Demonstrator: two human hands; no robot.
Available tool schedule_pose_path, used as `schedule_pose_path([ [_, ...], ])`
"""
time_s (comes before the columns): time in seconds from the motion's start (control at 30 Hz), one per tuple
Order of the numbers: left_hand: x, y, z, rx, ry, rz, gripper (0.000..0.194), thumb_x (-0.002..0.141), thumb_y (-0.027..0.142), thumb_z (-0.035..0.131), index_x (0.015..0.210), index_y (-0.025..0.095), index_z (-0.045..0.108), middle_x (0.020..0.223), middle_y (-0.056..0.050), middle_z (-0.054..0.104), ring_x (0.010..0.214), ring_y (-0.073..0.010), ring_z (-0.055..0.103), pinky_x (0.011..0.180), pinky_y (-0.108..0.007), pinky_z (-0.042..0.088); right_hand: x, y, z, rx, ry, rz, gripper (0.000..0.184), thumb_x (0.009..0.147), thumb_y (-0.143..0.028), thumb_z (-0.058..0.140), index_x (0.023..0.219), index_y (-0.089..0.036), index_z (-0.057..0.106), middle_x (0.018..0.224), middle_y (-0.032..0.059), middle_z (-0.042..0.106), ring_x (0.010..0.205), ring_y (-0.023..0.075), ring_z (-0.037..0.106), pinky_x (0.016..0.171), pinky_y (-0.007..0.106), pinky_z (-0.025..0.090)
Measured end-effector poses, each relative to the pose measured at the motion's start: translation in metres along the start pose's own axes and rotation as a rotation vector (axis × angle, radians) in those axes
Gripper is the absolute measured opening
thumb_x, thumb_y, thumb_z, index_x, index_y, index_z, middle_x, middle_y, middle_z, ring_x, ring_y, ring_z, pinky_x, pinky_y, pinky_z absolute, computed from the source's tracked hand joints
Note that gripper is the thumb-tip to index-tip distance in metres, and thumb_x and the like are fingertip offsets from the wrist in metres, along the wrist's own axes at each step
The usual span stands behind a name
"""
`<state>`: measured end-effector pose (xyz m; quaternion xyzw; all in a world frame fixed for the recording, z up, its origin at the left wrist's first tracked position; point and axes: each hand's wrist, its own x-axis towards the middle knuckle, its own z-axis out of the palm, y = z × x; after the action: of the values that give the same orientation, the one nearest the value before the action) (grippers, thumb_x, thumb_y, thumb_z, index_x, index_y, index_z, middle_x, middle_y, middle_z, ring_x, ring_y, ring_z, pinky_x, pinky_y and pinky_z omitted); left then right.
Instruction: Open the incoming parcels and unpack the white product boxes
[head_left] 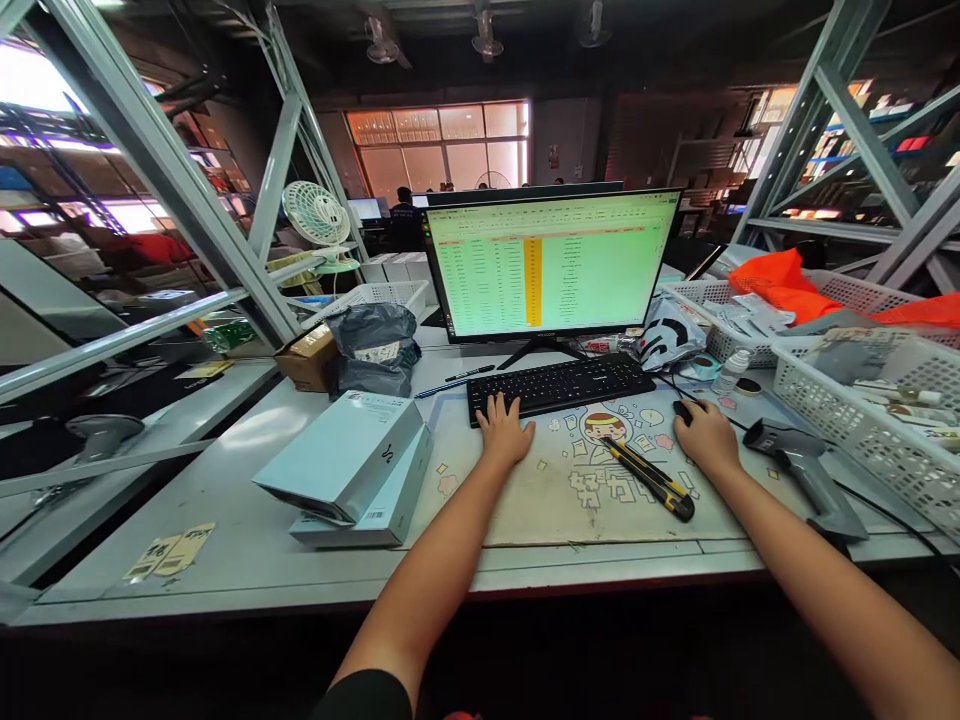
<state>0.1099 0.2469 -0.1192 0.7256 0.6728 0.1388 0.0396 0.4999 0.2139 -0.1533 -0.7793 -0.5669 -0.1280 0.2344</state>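
My left hand (pixel 504 431) lies on the left end of a black keyboard (pixel 562 384), fingers spread over the keys. To the right, my right hand (pixel 705 437) is cupped over a black mouse (pixel 681 407) on a printed desk mat (pixel 585 480). A yellow and black utility knife (pixel 651 478) lies on the mat between my hands. Behind the keyboard stands a monitor (pixel 551 263) showing a green spreadsheet with an orange column.
Two stacked pale boxes (pixel 352 465) lie left of the mat, with a grey parcel bag (pixel 375 348) and a small carton (pixel 307 357) behind. A barcode scanner (pixel 806 473) lies at the right, beside white baskets (pixel 862 410) holding packages. Metal shelf frames flank the table. A fan (pixel 319 215) stands at the back left.
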Motion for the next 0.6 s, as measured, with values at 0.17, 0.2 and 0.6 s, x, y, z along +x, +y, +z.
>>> schedule_pose_path([
  [0.17, -0.0005, -0.0006, -0.0007, 0.004, 0.002, 0.003, 0.069, 0.098, 0.050, 0.050, 0.160, 0.022, 0.042, 0.173, -0.015, 0.023, 0.161, -0.0367, 0.014, 0.129, -0.062, 0.014, -0.0002, -0.0003, -0.0005, 0.008, -0.006, -0.001, 0.048, 0.098, -0.034, 0.050, 0.139, -0.014, 0.066, 0.140, 0.0194, 0.058, 0.121, 0.0333, 0.059, 0.104, 0.044, 0.048],
  [0.2, -0.0005, -0.0006, -0.0006, 0.004, 0.001, 0.001, 0.069, 0.098, 0.050, 0.050, 0.160, 0.022, 0.041, 0.173, -0.015, 0.023, 0.161, -0.0367, 0.014, 0.129, -0.062, 0.013, -0.0003, -0.0004, -0.0006, 0.010, -0.007, -0.003, 0.048, 0.098, -0.033, 0.050, 0.139, -0.014, 0.066, 0.141, 0.0195, 0.058, 0.121, 0.0333, 0.059, 0.104, 0.044, 0.048],
  [0.6, 0.0027, -0.0037, 0.0015, -0.006, -0.031, 0.006, 0.071, 0.099, 0.052, 0.048, 0.162, 0.022, 0.038, 0.174, -0.015, 0.018, 0.162, -0.0369, 0.011, 0.128, -0.063, 0.012, 0.0004, -0.0028, -0.0019, -0.002, 0.002, 0.030, 0.048, 0.096, -0.032, 0.050, 0.136, -0.013, 0.069, 0.138, 0.0194, 0.059, 0.122, 0.0330, 0.058, 0.104, 0.043, 0.047],
])
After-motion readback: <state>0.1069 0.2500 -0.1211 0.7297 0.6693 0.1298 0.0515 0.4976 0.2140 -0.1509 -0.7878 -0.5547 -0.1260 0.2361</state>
